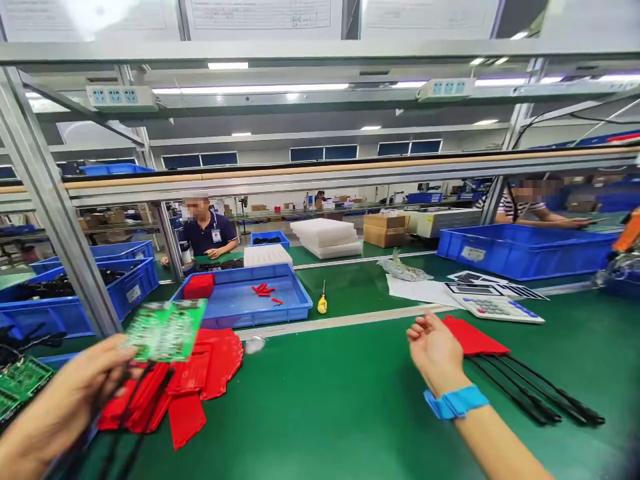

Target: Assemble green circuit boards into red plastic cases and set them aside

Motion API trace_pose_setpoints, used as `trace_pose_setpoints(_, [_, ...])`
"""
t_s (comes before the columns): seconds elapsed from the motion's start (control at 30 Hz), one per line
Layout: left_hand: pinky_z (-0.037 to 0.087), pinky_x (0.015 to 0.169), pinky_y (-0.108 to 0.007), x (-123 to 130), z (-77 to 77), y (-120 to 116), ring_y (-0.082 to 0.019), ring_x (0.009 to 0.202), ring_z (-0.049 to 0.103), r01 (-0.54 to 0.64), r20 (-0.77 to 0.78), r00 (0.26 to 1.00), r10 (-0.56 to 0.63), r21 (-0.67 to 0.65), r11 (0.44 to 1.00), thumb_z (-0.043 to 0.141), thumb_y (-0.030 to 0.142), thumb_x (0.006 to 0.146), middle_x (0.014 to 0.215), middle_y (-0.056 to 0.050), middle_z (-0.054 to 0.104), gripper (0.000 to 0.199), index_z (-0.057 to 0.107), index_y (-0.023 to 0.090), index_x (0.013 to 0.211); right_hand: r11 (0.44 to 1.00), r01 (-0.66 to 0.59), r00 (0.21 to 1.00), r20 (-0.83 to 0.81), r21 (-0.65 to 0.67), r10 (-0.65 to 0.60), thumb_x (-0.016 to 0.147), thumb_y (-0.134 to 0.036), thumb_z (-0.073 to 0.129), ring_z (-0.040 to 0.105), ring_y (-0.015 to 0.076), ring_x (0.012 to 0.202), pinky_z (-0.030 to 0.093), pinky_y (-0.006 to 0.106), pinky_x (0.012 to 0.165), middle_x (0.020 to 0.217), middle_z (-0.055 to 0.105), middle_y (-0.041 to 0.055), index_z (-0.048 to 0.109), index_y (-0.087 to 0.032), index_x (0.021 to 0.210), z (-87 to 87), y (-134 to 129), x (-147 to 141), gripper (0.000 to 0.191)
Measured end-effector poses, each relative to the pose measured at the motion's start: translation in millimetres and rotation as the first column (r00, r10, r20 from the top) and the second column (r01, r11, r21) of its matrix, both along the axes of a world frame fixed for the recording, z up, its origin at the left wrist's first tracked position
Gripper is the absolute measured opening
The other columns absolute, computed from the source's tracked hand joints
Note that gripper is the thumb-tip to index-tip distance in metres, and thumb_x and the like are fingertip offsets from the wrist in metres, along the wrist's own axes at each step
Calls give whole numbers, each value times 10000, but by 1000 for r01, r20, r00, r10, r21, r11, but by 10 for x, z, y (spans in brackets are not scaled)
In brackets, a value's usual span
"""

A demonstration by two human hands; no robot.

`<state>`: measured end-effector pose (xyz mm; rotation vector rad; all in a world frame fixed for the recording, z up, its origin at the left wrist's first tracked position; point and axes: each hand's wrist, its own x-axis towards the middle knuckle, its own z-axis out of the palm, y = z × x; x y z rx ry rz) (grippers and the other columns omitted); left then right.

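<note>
My left hand (pixel 83 387) is closed on the edge of a green circuit board (pixel 167 330), raised over a pile of red plastic parts (pixel 220 367). Black cables (pixel 127 417) hang from the board, slightly blurred. On the right, my right hand (pixel 435 350) hovers above the green table with its fingers loosely bent and nothing visible in them. A blue wrist strap (pixel 457 401) circles that wrist. Just beside this hand lies a flat red part (pixel 475 337) with several black cables (pixel 540 390) running from it toward the right.
A blue tray (pixel 245 317) holding red pieces stands behind the pile, with a yellow screwdriver (pixel 323 303) beside it. A calculator (pixel 500 309) rests on papers. More green boards (pixel 25 380) lie at far left. A co-worker (pixel 207 230) sits across the table.
</note>
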<state>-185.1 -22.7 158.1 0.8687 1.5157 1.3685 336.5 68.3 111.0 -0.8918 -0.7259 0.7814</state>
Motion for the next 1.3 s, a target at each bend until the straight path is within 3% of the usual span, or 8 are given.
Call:
trace_pose_setpoints(0.1, [449, 483, -120, 828, -341, 74, -88, 574, 637, 207, 430, 893, -132, -132, 969, 586, 155, 833, 742, -4, 709, 171, 588, 104, 997, 960, -261, 965, -21, -103, 260, 726, -392, 653, 526, 84, 551, 445, 150, 469, 680, 549, -13, 589, -155, 988, -158, -67, -428, 360])
trace_pose_setpoints(0.17, [441, 427, -139, 1239, -643, 130, -74, 425, 574, 384, 631, 761, -153, -248, 889, 536, 148, 861, 778, -128, 716, 210, 589, -2, 998, 843, -504, 859, -10, -189, 512, 717, -451, 705, 631, 202, 743, 538, 268, 565, 860, 644, 116, 635, -102, 1041, -342, -124, -899, 481])
trace_pose_setpoints(0.27, [540, 555, -223, 1561, -1120, 232, -170, 634, 684, 459, 771, 618, -150, -199, 866, 542, 151, 856, 810, -181, 709, 253, 580, -33, 1025, 689, -639, 700, 112, -341, 705, 794, -601, 603, 650, 267, 853, 563, 361, 639, 1045, 644, 165, 617, -130, 1161, -638, -133, -1459, 597])
trace_pose_setpoints(0.33, [568, 598, -290, 1637, -1373, 301, -207, 696, 694, 486, 790, 592, -158, -195, 852, 551, 285, 888, 809, -181, 701, 359, 578, -40, 1036, 697, -605, 658, 250, -385, 710, 799, -632, 573, 643, 248, 865, 551, 336, 649, 1063, 643, 130, 603, -171, 1193, -820, -61, -1637, 607])
trace_pose_setpoints(0.43, [562, 574, -294, 1679, -1588, 356, -193, 668, 679, 408, 682, 696, -225, -117, 906, 664, 434, 816, 823, -137, 699, 463, 576, 45, 1051, 759, -559, 648, 395, -334, 652, 743, -637, 611, 628, 243, 817, 521, 307, 616, 938, 657, 100, 645, -161, 1123, -1030, 88, -1679, 610])
trace_pose_setpoints(0.63, [515, 532, -259, 1670, -1657, 213, -164, 607, 643, 433, 355, 825, -439, 101, 896, 739, 607, 665, 852, -121, 692, 622, 585, 102, 994, 832, -492, 597, 596, -256, 537, 822, -535, 582, 550, 178, 609, 468, 304, 590, 792, 617, 47, 714, -197, 988, -1127, 55, -1579, 399])
trace_pose_setpoints(0.97, [474, 559, -237, 1659, -1572, 107, -138, 585, 618, 457, 266, 843, -468, 107, 883, 692, 619, 707, 789, -116, 693, 590, 602, 79, 930, 899, -422, 244, 970, 115, -9, 988, -309, 455, 622, 163, 761, 490, 269, 665, 915, 649, 44, 705, -226, 1034, -1156, -38, -1505, 267])
trace_pose_setpoints(1.3, [485, 588, -255, 1689, -1607, 50, -169, 624, 642, 443, 221, 859, -463, 133, 886, 670, 593, 748, 824, -114, 692, 552, 624, 81, 949, 895, -412, 280, 958, 172, -55, 965, -295, 506, 641, 165, 748, 503, 278, 701, 879, 692, 28, 714, -228, 925, -1171, -60, -1541, 221])
